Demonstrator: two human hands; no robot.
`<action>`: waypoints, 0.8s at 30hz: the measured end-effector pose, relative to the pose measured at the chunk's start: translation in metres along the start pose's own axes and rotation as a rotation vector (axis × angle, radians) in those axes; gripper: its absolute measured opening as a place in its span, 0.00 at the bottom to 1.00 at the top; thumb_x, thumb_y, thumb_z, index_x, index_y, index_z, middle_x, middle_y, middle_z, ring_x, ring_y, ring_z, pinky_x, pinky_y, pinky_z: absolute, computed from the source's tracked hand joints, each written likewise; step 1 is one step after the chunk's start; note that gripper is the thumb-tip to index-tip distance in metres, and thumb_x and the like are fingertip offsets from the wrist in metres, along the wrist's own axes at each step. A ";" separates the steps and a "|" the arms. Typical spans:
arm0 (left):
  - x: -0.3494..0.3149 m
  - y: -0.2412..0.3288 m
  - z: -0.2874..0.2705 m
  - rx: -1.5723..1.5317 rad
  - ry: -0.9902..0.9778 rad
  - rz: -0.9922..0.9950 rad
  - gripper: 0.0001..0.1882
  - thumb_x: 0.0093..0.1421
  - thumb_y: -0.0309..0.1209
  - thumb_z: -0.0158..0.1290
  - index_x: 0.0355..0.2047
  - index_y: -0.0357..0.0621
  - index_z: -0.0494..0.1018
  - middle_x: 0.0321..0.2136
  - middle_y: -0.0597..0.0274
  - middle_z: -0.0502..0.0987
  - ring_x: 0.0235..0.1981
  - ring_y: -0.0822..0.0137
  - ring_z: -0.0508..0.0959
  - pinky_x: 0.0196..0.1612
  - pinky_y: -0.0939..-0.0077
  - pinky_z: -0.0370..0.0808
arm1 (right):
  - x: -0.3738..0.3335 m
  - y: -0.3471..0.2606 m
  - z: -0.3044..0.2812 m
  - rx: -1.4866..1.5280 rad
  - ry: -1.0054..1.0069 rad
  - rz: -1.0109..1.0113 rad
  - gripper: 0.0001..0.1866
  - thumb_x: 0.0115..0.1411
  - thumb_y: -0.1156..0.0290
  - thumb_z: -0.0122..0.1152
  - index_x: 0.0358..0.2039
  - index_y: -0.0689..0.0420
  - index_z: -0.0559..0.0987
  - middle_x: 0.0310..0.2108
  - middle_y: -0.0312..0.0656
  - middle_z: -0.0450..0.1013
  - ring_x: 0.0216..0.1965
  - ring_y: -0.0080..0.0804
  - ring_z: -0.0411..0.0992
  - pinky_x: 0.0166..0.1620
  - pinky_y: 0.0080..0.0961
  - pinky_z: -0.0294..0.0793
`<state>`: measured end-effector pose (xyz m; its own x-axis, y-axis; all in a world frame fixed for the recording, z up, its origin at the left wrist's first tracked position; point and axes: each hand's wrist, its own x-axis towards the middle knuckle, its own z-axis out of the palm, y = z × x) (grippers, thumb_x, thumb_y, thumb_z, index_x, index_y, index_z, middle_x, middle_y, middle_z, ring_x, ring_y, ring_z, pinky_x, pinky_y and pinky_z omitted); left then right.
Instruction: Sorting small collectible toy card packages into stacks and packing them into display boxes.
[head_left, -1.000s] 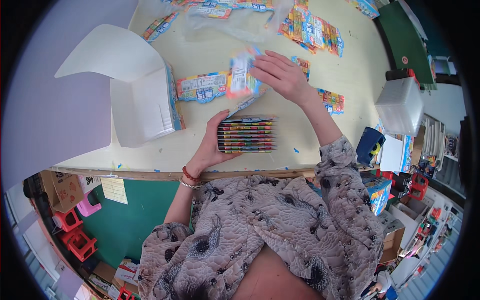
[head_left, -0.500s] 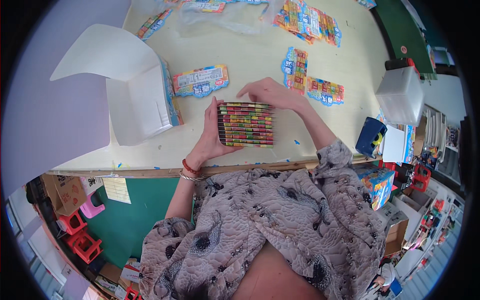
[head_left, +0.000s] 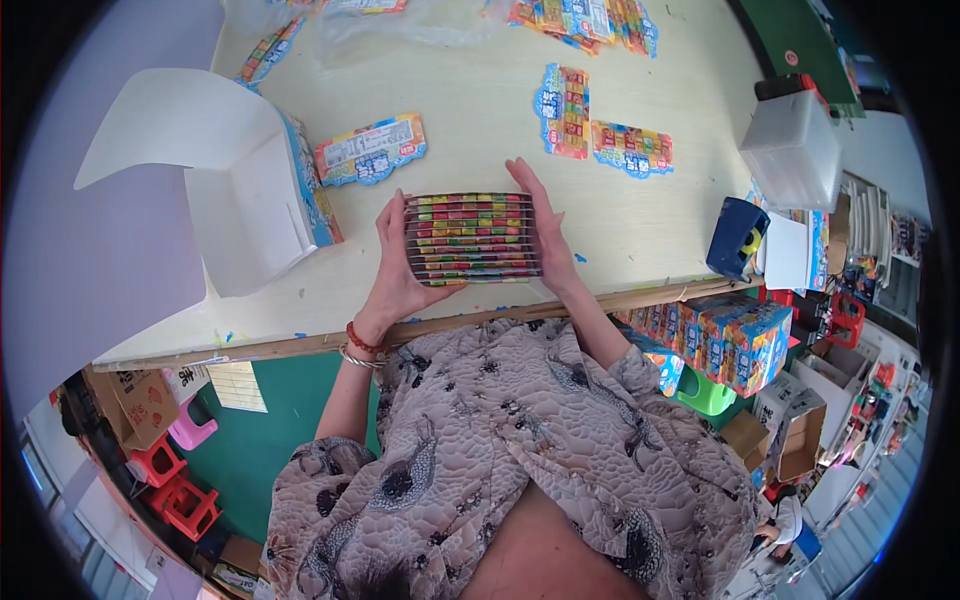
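Between my hands is a stack of candy blister cards [head_left: 472, 238], edges toward me, with rows of red, yellow and green pieces showing. My left hand [head_left: 398, 275] clasps its left end, fingers along the side and thumb beneath the near edge. Against the right end lies my right hand [head_left: 548, 238], its palm side pressed to the cards and fingertips reaching past the far corner. A white-lined open box [head_left: 245, 205] stands to the left. Beyond the stack, one loose card [head_left: 372, 150] lies beside the box, and two more, an upright card [head_left: 567, 110] and a sideways card [head_left: 633, 148], lie farther right.
More cards [head_left: 590, 22] are heaped at the far side near a clear plastic bag [head_left: 410, 25]. A navy tape dispenser [head_left: 738, 240] and a translucent bin [head_left: 793, 150] stand at the right edge. Colourful packed boxes [head_left: 735, 340] sit below the table's right side.
My right hand has come down from above the stack to its right end, so both hands now hold it. The view has shifted, with more packed boxes showing at lower right.
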<state>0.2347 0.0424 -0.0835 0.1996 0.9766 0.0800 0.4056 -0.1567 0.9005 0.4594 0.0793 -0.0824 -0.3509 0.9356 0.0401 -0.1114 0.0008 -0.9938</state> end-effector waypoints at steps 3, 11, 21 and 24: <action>0.001 -0.003 -0.001 0.078 -0.024 0.017 0.72 0.33 0.38 0.75 0.67 0.40 0.32 0.62 0.45 0.46 0.64 0.49 0.54 0.65 0.60 0.58 | 0.004 0.010 -0.003 0.042 0.025 0.045 0.46 0.64 0.34 0.26 0.69 0.58 0.42 0.70 0.50 0.41 0.70 0.39 0.39 0.68 0.34 0.39; 0.001 -0.007 0.001 0.077 -0.052 0.052 0.70 0.37 0.35 0.75 0.67 0.42 0.32 0.64 0.49 0.48 0.64 0.54 0.57 0.65 0.61 0.59 | 0.001 0.014 -0.013 0.317 0.020 0.056 0.39 0.67 0.44 0.40 0.68 0.57 0.47 0.67 0.50 0.50 0.67 0.37 0.50 0.66 0.33 0.47; 0.000 -0.010 0.001 0.009 -0.059 0.022 0.69 0.37 0.35 0.74 0.67 0.42 0.33 0.64 0.48 0.51 0.63 0.55 0.59 0.64 0.61 0.59 | 0.003 0.016 -0.019 0.374 0.079 0.139 0.27 0.68 0.56 0.45 0.60 0.61 0.64 0.58 0.51 0.65 0.61 0.36 0.61 0.64 0.34 0.56; 0.000 -0.010 0.002 -0.010 -0.065 0.024 0.69 0.37 0.34 0.74 0.67 0.42 0.33 0.63 0.47 0.52 0.63 0.55 0.59 0.64 0.61 0.59 | 0.002 0.019 -0.021 0.378 0.068 0.117 0.27 0.67 0.55 0.47 0.60 0.61 0.64 0.58 0.50 0.65 0.61 0.35 0.61 0.64 0.34 0.57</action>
<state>0.2322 0.0439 -0.0930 0.2672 0.9608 0.0739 0.3910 -0.1781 0.9030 0.4765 0.0882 -0.1032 -0.3206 0.9428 -0.0909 -0.4130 -0.2255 -0.8824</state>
